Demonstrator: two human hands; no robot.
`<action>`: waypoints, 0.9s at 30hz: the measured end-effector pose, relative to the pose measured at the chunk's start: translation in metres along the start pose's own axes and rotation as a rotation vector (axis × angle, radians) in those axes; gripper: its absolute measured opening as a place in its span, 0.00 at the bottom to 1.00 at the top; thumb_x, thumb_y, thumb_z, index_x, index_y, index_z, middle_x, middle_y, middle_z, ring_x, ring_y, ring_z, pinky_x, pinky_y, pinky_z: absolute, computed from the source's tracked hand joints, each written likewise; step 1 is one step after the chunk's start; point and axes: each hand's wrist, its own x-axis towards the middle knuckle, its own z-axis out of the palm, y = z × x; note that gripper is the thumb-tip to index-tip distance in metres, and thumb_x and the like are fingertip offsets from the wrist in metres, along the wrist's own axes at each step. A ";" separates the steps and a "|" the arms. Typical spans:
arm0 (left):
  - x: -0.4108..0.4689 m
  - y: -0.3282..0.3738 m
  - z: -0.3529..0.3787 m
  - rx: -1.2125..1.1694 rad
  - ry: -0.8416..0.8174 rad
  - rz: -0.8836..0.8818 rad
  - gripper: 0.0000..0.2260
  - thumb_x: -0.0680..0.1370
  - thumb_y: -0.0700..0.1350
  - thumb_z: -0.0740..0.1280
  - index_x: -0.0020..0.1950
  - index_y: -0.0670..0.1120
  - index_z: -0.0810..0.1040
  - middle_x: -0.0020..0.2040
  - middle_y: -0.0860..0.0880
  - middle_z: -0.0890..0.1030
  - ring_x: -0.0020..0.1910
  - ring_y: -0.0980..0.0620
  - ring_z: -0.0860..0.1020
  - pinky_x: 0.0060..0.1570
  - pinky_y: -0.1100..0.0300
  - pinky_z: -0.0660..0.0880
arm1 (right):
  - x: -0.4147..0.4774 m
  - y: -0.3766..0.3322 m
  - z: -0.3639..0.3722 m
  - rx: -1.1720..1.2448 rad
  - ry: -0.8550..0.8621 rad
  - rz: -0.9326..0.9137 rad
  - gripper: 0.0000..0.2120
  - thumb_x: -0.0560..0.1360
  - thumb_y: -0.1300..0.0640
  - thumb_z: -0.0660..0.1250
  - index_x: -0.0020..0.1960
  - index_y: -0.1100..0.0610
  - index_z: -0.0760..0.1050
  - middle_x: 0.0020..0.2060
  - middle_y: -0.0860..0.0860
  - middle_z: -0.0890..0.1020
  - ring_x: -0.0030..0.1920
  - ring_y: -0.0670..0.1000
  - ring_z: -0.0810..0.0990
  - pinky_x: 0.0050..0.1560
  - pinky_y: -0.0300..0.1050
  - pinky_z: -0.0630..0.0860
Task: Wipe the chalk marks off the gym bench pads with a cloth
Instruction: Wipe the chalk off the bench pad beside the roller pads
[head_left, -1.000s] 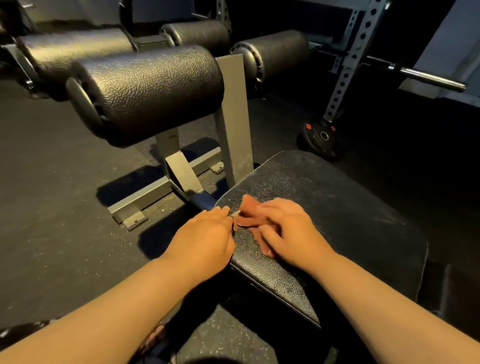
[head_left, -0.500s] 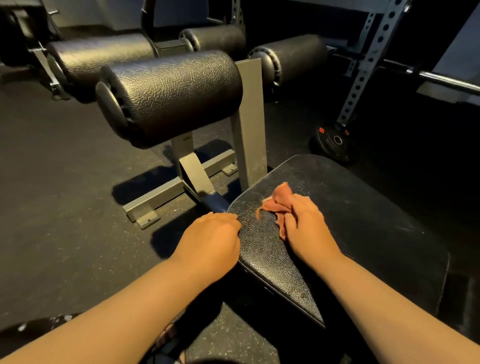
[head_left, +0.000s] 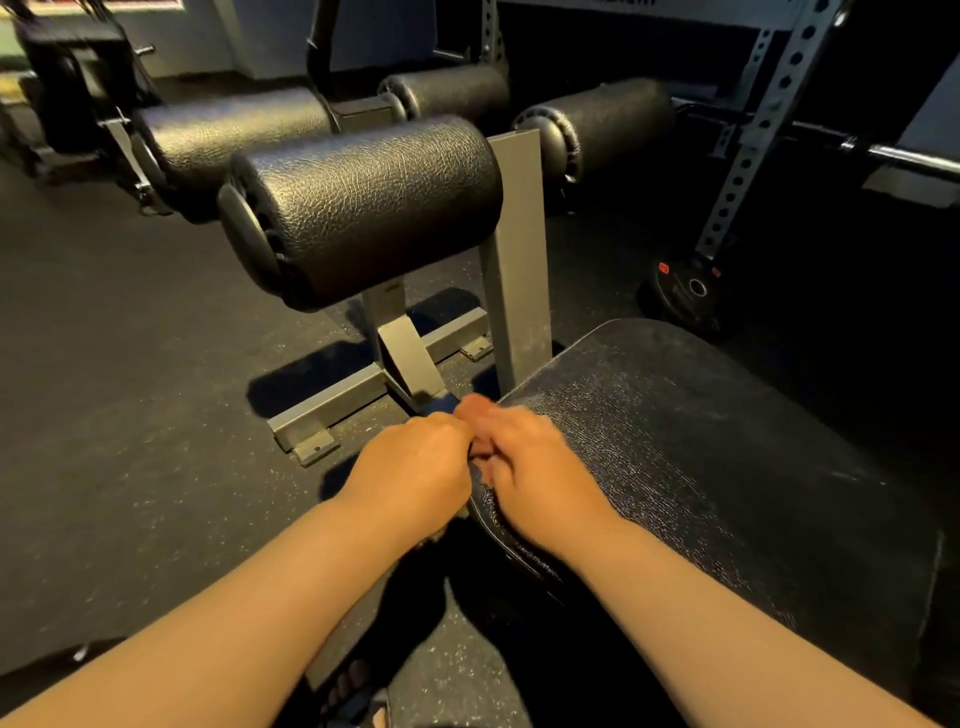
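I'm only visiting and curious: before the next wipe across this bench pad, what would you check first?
1. Grip: right hand holds cloth, ok.
2. Contact: cloth at left edge of pad, ok.
3. Bracing: left hand curled at that edge, cannot tell if it steadies.
4. Chalk remaining: faint streak far right, cannot tell.
5. Wiped state of front roller: cannot tell.

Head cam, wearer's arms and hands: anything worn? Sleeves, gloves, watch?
Nothing worn that shows. The left forearm and right forearm are bare down to the frame's bottom edge, with no sleeves. The left hand and right hand have no gloves, and neither wrist has a watch or band. No rings seen, but the right hand is motion-blurred.
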 end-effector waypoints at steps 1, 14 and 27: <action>0.000 -0.001 -0.005 0.010 -0.004 -0.001 0.12 0.81 0.46 0.59 0.62 0.52 0.78 0.56 0.48 0.80 0.53 0.45 0.79 0.49 0.51 0.77 | -0.002 -0.006 -0.001 0.025 -0.085 -0.044 0.23 0.74 0.64 0.62 0.66 0.47 0.75 0.61 0.46 0.77 0.61 0.51 0.71 0.67 0.47 0.68; 0.000 -0.002 -0.016 0.005 -0.015 -0.041 0.12 0.79 0.45 0.59 0.59 0.51 0.79 0.58 0.48 0.80 0.55 0.43 0.79 0.53 0.48 0.78 | -0.038 -0.005 -0.003 -0.095 -0.149 -0.162 0.20 0.77 0.61 0.58 0.68 0.57 0.74 0.65 0.51 0.76 0.64 0.52 0.72 0.70 0.49 0.68; -0.007 0.027 0.006 -0.164 -0.030 0.092 0.14 0.79 0.44 0.61 0.63 0.52 0.76 0.60 0.48 0.76 0.57 0.43 0.78 0.54 0.45 0.77 | -0.057 0.016 -0.038 -0.067 -0.131 -0.096 0.15 0.76 0.65 0.59 0.58 0.53 0.75 0.52 0.42 0.77 0.54 0.47 0.74 0.64 0.46 0.70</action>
